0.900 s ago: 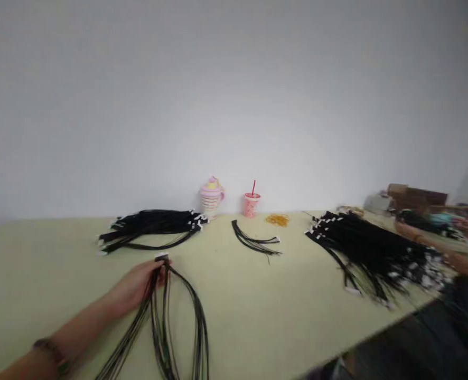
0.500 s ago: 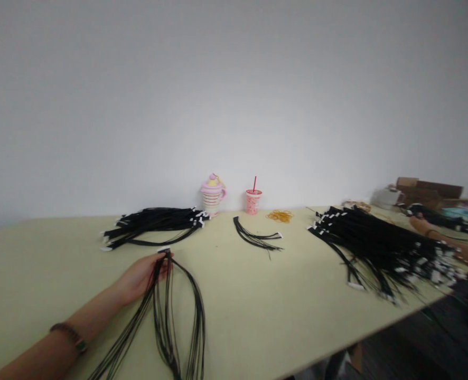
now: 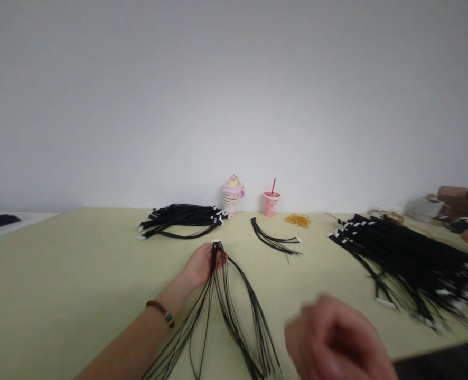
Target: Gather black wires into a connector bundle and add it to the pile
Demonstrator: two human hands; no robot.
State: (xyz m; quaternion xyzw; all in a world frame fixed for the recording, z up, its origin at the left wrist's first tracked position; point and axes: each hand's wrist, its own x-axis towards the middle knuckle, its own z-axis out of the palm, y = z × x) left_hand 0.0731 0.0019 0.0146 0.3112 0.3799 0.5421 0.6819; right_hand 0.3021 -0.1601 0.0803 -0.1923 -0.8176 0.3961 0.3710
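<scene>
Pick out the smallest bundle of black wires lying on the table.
The thin bundle of black wires near the pink cup; the left bundle and right heap are far thicker.

Mug (image 3: 232, 198) at 12 o'clock: pink lid, pink-and-white horizontal stripes; adjacent cup (image 3: 270, 205) pink and speckled, straw (image 3: 273, 186) red, rubber bands (image 3: 298, 220) amber at 1 o'clock. Black wire bundle (image 3: 182, 220) at 11 o'clock, matching bundle (image 3: 234, 311) at 6 o'clock and heap (image 3: 400, 258) at 3 o'clock show white end tabs. Table (image 3: 59, 274) pale olive-green; bracelet (image 3: 160, 313) dark brown beads, one green.
</scene>
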